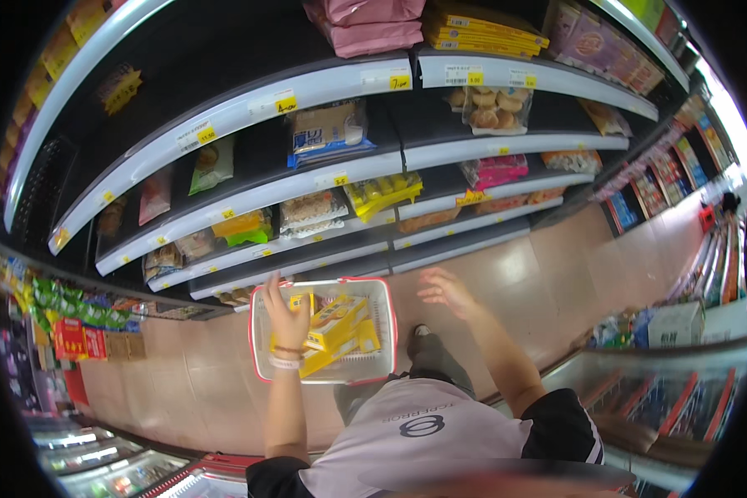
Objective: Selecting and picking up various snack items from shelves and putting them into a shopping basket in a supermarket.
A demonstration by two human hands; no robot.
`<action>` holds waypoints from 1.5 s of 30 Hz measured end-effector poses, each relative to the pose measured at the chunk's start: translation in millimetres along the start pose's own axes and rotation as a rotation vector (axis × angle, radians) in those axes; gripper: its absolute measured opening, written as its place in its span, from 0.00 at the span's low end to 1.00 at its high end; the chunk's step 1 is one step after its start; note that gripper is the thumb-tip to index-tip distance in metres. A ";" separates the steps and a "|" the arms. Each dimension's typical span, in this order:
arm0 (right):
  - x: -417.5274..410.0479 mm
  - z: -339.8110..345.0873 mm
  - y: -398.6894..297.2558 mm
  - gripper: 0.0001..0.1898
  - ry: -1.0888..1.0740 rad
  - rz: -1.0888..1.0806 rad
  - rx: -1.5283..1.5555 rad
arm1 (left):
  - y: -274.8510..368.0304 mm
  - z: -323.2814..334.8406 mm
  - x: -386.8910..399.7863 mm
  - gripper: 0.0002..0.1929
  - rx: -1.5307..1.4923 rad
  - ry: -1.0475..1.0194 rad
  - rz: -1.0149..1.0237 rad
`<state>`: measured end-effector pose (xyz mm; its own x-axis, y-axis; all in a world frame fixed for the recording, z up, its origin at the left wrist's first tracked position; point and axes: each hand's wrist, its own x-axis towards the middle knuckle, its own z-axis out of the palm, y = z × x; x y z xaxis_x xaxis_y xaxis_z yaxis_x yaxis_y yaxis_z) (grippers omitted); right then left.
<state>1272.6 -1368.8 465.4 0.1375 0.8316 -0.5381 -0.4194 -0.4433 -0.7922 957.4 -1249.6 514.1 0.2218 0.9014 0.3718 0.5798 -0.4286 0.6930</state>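
Note:
A white plastic shopping basket (383, 311) with a red rim is in front of my body. Inside lie several yellow boxes (339, 320) with pictures printed on them. My left hand (288, 320) is over the left part of the basket, its fingers extended and nothing seen in them. A bracelet and a pale band circle that wrist. What bears the basket's weight cannot be made out. To the right of the basket, apart from it, my right hand (446, 292) is raised over the floor, empty with loosely spread fingers.
Ahead, tiered store shelves (348, 174) with price tags carry sliced bread (330, 134), bagged buns (497, 109), pink packages (373, 25) and a yellow pack (383, 193). Tiled floor (504, 274) lies below. Freezer cases (660, 398) stand at the right, snack displays (81, 305) at the left.

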 end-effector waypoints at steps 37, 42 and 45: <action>-0.3 -61.9 -144.4 0.22 -0.634 -0.025 0.252 | 303.4 -56.2 203.5 0.20 0.193 0.131 0.414; 6.6 45.6 -231.0 0.27 -0.983 -0.153 0.463 | 281.2 -46.3 164.5 0.20 0.149 0.257 0.431; 2.8 93.4 -267.2 0.29 -1.079 -0.164 0.480 | 245.8 -40.1 153.2 0.20 -0.045 0.281 0.448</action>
<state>1301.2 -1216.8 702.4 -0.5087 0.8203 0.2612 -0.7916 -0.3264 -0.5166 1102.5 -1219.4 766.2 0.2177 0.5804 0.7847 0.4411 -0.7757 0.4514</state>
